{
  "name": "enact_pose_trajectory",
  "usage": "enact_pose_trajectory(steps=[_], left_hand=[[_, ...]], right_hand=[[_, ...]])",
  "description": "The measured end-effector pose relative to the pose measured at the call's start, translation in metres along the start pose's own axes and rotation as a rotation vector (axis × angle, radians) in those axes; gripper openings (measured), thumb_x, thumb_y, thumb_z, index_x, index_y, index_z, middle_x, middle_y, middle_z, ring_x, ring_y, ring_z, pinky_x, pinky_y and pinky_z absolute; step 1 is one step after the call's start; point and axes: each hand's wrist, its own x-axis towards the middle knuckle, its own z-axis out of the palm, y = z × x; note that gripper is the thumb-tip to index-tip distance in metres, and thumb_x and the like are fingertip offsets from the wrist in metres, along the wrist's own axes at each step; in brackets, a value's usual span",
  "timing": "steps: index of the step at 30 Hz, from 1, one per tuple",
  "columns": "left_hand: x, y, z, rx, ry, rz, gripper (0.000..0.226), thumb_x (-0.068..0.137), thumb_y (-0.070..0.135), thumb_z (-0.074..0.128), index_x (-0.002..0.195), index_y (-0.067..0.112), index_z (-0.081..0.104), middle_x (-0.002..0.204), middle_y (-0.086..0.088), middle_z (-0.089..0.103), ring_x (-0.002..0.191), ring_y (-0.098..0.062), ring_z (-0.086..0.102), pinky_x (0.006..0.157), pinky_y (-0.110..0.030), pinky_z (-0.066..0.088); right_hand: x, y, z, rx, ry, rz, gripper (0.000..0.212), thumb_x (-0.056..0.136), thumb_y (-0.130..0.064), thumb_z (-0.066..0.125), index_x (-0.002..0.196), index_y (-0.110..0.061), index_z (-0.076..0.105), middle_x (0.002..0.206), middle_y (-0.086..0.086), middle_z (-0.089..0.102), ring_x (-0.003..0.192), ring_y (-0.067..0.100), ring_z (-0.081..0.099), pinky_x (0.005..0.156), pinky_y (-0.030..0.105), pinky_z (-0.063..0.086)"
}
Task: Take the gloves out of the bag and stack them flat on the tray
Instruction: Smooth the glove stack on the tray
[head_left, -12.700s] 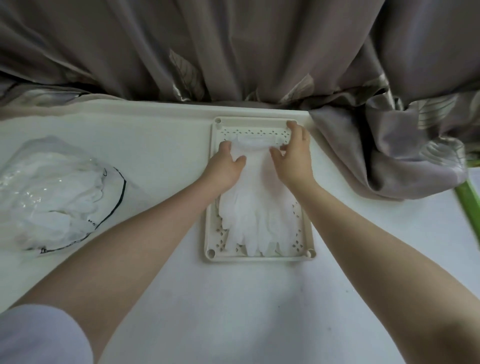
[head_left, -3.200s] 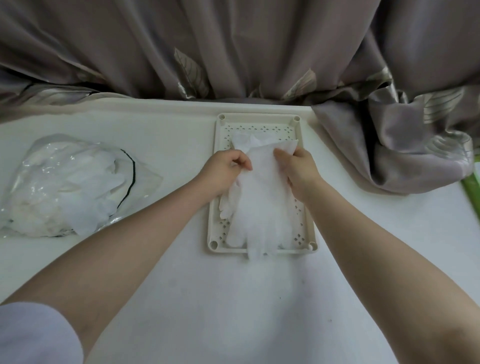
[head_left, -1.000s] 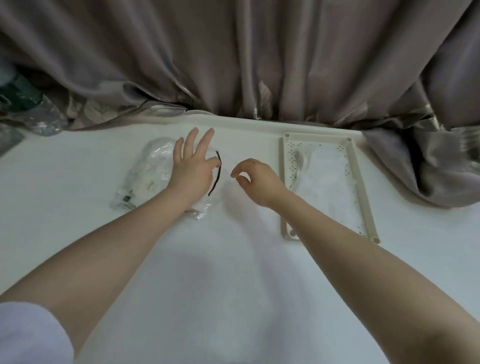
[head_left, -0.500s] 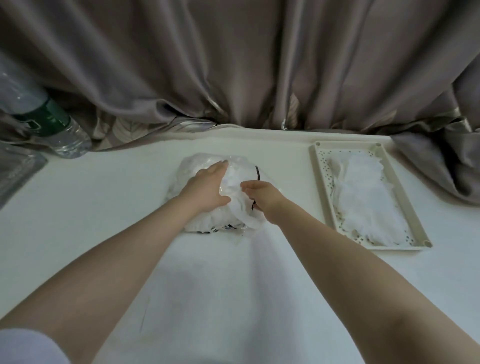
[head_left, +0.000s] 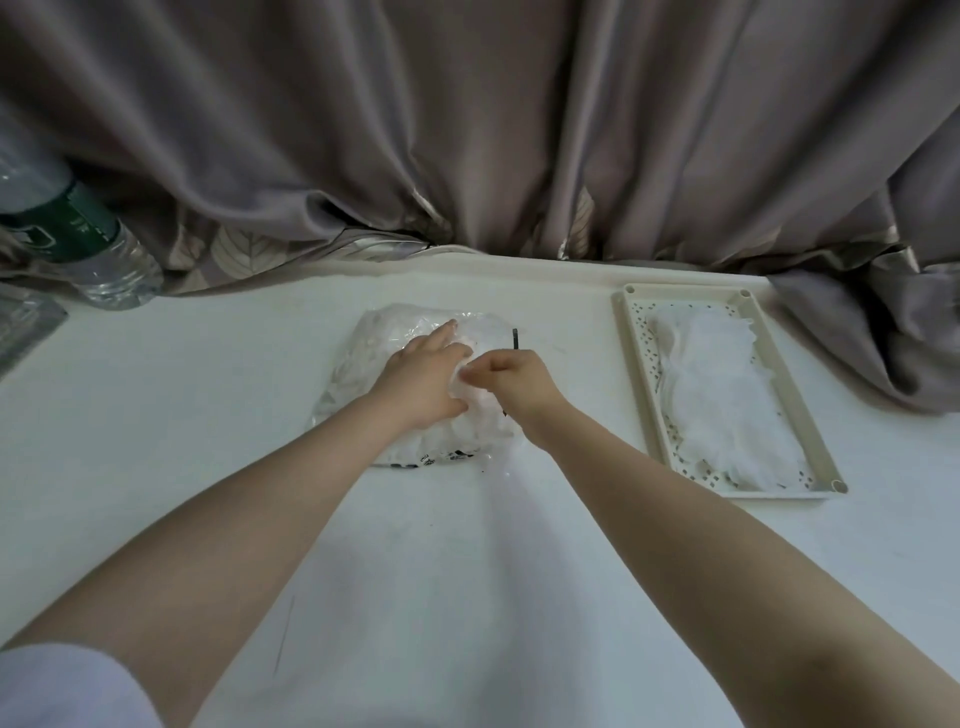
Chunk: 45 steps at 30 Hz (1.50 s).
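A clear plastic bag (head_left: 374, 343) full of white gloves lies on the white table at centre. My left hand (head_left: 423, 376) rests flat on top of the bag, pressing it down. My right hand (head_left: 511, 382) is at the bag's mouth on its right side, fingers pinched on a white glove (head_left: 470, 400) there. To the right stands a cream perforated tray (head_left: 639, 374) with a flat stack of white gloves (head_left: 722, 395) in it.
A grey curtain (head_left: 467, 130) hangs along the table's far edge and bunches up beside the tray at right (head_left: 872, 332). A water bottle with a green label (head_left: 78, 234) stands at the far left, with a clear container edge (head_left: 26, 327) below it.
Both hands left the tray and went to the bag. In the last half second my left hand slid further onto the bag and my right hand's fingers closed at its mouth.
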Motion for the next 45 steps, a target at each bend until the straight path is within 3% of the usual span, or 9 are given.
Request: enact_pose_trajectory(steps=[12, 18, 22, 26, 30, 33, 36, 42, 45], left_hand=[[0.000, 0.001, 0.004, 0.088, 0.051, -0.022, 0.035, 0.092, 0.021, 0.053, 0.125, 0.011, 0.051, 0.158, -0.003, 0.012, 0.141, -0.022, 0.019, 0.105, -0.029, 0.027], [-0.001, 0.004, 0.006, 0.141, 0.013, -0.066, 0.034, 0.093, 0.021, 0.051, 0.126, 0.016, 0.053, 0.158, -0.003, 0.011, 0.142, -0.023, 0.018, 0.104, -0.032, 0.032], [-0.009, 0.013, 0.003, 0.117, 0.006, -0.124, 0.039, 0.090, 0.029, 0.056, 0.128, 0.023, 0.049, 0.159, -0.007, -0.006, 0.145, -0.026, -0.001, 0.115, -0.035, 0.011], [-0.024, 0.060, -0.001, -0.285, 0.329, 0.101, 0.043, 0.080, 0.039, 0.061, 0.119, 0.021, 0.056, 0.158, -0.004, 0.003, 0.144, -0.021, 0.002, 0.114, -0.029, 0.004], [-0.031, 0.125, -0.001, -0.953, 0.114, 0.056, 0.040, 0.084, 0.049, 0.054, 0.108, 0.017, 0.060, 0.139, 0.002, 0.034, 0.132, -0.010, 0.032, 0.109, -0.025, 0.025], [-0.029, 0.145, 0.008, -0.904, 0.052, -0.037, 0.032, 0.086, 0.037, 0.065, 0.105, 0.012, 0.057, 0.105, 0.001, 0.055, 0.093, -0.010, 0.054, 0.076, -0.022, 0.041], [-0.030, 0.154, 0.014, -0.997, 0.016, -0.006, 0.007, 0.089, 0.024, 0.063, 0.086, 0.017, 0.061, 0.075, 0.005, 0.059, 0.072, -0.012, 0.055, 0.070, -0.026, 0.041], [-0.026, 0.182, -0.003, -1.332, 0.058, -0.014, 0.025, 0.086, 0.001, 0.061, 0.068, 0.017, 0.052, 0.081, 0.003, 0.058, 0.062, -0.009, 0.044, 0.053, -0.017, 0.033], [-0.023, 0.202, -0.010, -1.265, 0.116, 0.021, 0.028, 0.084, -0.001, 0.060, 0.067, 0.019, 0.052, 0.075, 0.001, 0.056, 0.059, -0.008, 0.044, 0.049, -0.016, 0.031]], right_hand=[[-0.010, -0.021, -0.043, 1.011, 0.213, 0.082, 0.029, 0.095, -0.010, 0.035, 0.067, -0.011, 0.041, 0.059, 0.004, 0.043, 0.054, 0.020, 0.039, 0.061, 0.032, 0.046], [-0.022, -0.026, -0.065, 1.575, 0.047, 0.014, 0.048, 0.100, -0.018, 0.026, 0.053, -0.011, 0.036, 0.043, -0.001, 0.025, 0.030, 0.012, 0.024, 0.034, 0.014, 0.019], [-0.031, -0.029, -0.088, 1.681, 0.026, -0.036, 0.039, 0.099, -0.018, 0.025, 0.060, -0.015, 0.028, 0.043, 0.000, 0.027, 0.028, 0.013, 0.025, 0.031, 0.015, 0.022], [-0.038, -0.024, -0.100, 1.707, 0.032, -0.025, 0.040, 0.100, -0.019, 0.025, 0.061, -0.014, 0.030, 0.044, 0.001, 0.027, 0.029, 0.013, 0.026, 0.030, 0.017, 0.023], [-0.047, -0.024, -0.115, 1.730, 0.018, -0.029, 0.043, 0.099, -0.018, 0.026, 0.058, -0.013, 0.035, 0.044, 0.001, 0.029, 0.030, 0.014, 0.026, 0.033, 0.015, 0.026], [-0.056, -0.024, -0.131, 1.711, 0.014, -0.044, 0.038, 0.096, -0.015, 0.028, 0.059, -0.013, 0.034, 0.045, 0.001, 0.031, 0.030, 0.014, 0.027, 0.034, 0.015, 0.027], [-0.066, -0.022, -0.159, 1.652, 0.052, -0.056, 0.038, 0.097, -0.017, 0.027, 0.060, -0.014, 0.032, 0.045, 0.001, 0.030, 0.030, 0.014, 0.026, 0.036, 0.014, 0.023], [-0.089, -0.009, -0.206, 1.203, 0.354, 0.027, 0.027, 0.089, -0.011, 0.029, 0.063, -0.013, 0.037, 0.047, 0.003, 0.036, 0.043, 0.018, 0.030, 0.046, 0.023, 0.037], [-0.093, 0.005, -0.231, 0.487, 0.382, 0.218, 0.025, 0.084, -0.009, 0.038, 0.062, -0.011, 0.048, 0.066, 0.007, 0.057, 0.067, 0.022, 0.054, 0.073, 0.034, 0.049]])
